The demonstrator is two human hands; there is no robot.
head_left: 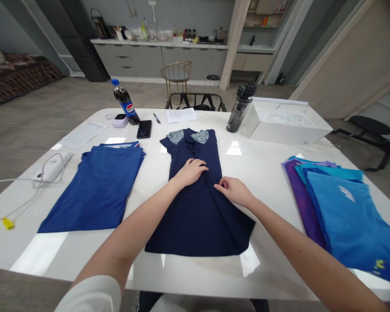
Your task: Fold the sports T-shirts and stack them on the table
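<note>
A navy short-sleeved shirt (195, 221) with grey patterned patches near its collar lies in the middle of the white table (266, 169), hem toward me. Its right side is partly folded inward, and a diagonal crease runs down from the middle. My left hand (191, 172) rests flat on the middle of the shirt, fingers stretched out. At the shirt's right edge, my right hand (235, 190) has thumb and fingers curled together in a pinch on the fabric. The exact hold under those fingertips is partly hidden.
Folded blue shirts (97, 186) lie on the left; blue and purple shirts (347, 208) are piled right. Behind stand a cola bottle (126, 102), phone (144, 129), black water bottle (241, 108) and open white box (289, 128). A power strip (53, 167) trails cables at left.
</note>
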